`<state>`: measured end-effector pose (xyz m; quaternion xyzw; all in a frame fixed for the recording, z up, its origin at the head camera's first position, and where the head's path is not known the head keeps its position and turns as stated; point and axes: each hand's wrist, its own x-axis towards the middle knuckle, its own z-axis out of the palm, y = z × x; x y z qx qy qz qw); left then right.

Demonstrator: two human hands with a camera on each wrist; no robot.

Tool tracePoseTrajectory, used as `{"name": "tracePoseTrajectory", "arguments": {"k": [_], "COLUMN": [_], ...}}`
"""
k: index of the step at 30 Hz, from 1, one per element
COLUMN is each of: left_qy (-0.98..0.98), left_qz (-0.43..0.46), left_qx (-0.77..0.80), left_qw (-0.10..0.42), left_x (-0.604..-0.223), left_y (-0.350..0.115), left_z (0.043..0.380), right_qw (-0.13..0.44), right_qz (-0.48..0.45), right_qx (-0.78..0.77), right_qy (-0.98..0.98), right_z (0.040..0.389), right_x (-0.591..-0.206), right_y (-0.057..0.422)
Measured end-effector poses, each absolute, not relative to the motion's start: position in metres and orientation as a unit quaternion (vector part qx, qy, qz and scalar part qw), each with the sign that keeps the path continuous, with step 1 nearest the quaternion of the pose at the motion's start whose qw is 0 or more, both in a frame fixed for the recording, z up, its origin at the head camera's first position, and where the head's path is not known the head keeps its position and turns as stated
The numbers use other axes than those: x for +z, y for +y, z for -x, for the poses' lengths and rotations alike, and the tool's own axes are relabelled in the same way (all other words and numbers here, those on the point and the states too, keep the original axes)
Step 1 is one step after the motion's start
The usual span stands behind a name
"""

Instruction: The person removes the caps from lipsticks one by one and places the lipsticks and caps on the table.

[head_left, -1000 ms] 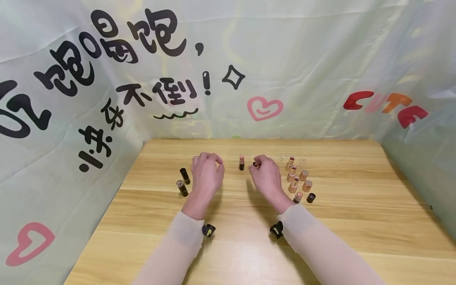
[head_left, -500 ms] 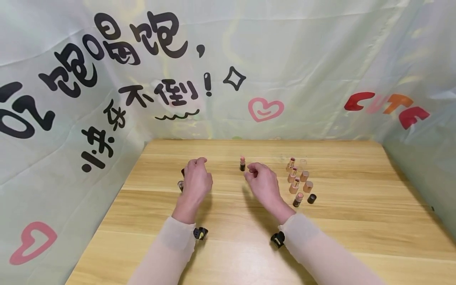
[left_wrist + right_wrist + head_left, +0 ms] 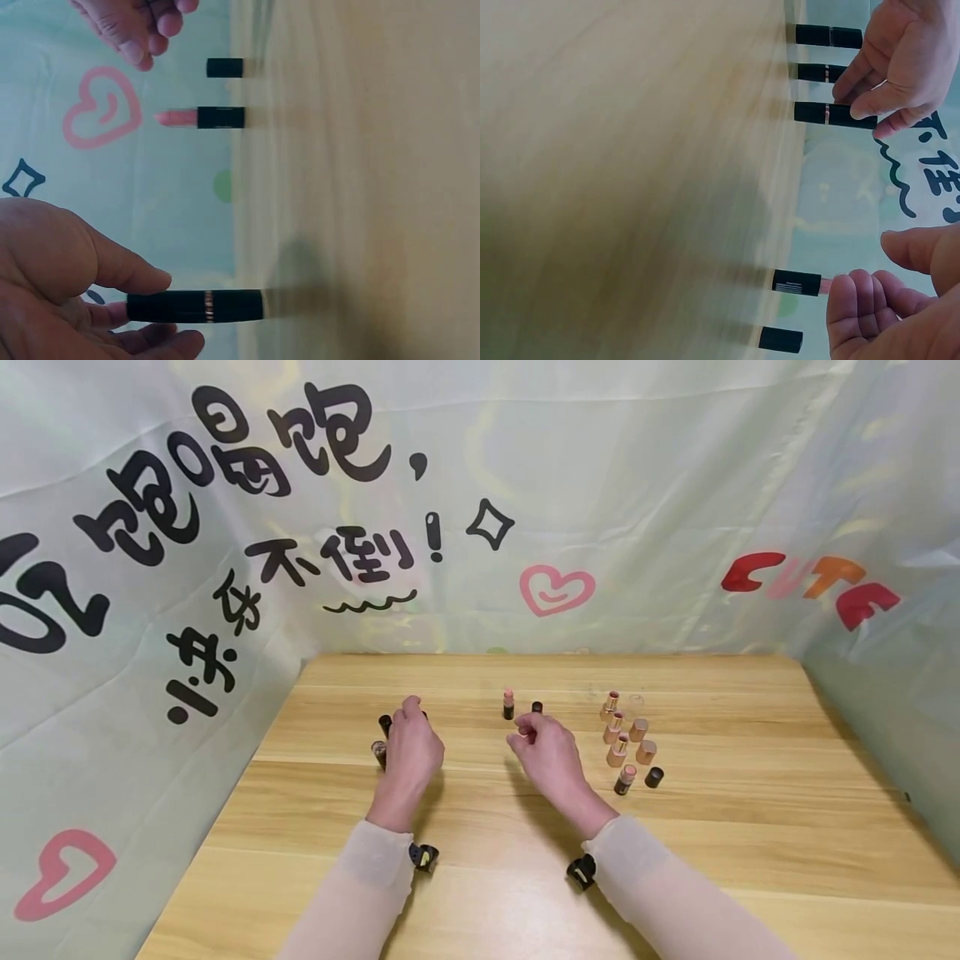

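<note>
My left hand (image 3: 408, 743) pinches the upper part of a closed black lipstick (image 3: 225, 306) with a metallic ring round its middle. It stands upright, thumb on one side and fingers on the other. Two more closed black lipsticks (image 3: 829, 36) stand just to its left, partly covered by the hand in the head view. My right hand (image 3: 551, 756) holds nothing, its fingers loosely bent and the thumb apart. Close by, an uncapped pink lipstick (image 3: 508, 704) stands in its black base, and its black cap (image 3: 225, 68) stands to the right of it.
At the right stand several uncapped lipsticks in rose-gold cases (image 3: 618, 752), with rose-gold caps (image 3: 646, 752) beside them. In front is another pink lipstick (image 3: 625, 780) with a black cap (image 3: 654, 777). A printed cloth (image 3: 645, 485) hangs behind the wooden table (image 3: 510, 877).
The right hand has let go of the black cap, which now stands on the table, and has drawn back towards me. My left hand has moved left and taken hold of a closed lipstick.
</note>
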<state>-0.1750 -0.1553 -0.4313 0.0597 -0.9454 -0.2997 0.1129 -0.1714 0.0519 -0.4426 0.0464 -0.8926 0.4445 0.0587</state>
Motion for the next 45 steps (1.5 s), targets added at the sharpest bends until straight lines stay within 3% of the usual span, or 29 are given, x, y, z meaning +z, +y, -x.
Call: {"name": "tracePoseTrajectory", "arguments": {"k": [12, 25, 30, 45], "left_qy": [-0.934, -0.931, -0.911, -0.899], "left_qz": [-0.092, -0.097, -0.064, 0.040], "left_qx": [-0.328, -0.345, -0.404, -0.430], "left_qw": [0.107, 0.068, 0.049, 0.071], "left_x": [-0.446, -0.445, -0.432, -0.420], "left_y": [-0.161, -0.159, -0.147, -0.111], "left_z": [0.178, 0.177, 0.170, 0.152], "right_qw": [0.044, 0.041, 0.064, 0.077], "right_qz": [-0.045, -0.046, -0.047, -0.070], "right_qx": [0.444, 0.445, 0.457, 0.529], "right_qy": [-0.894, -0.893, -0.886, -0.842], "right_z": [0.170, 0.170, 0.170, 0.155], "right_x": [-0.447, -0.445, -0.435, -0.415], "right_y": [0.052, 0.055, 0.056, 0.054]}}
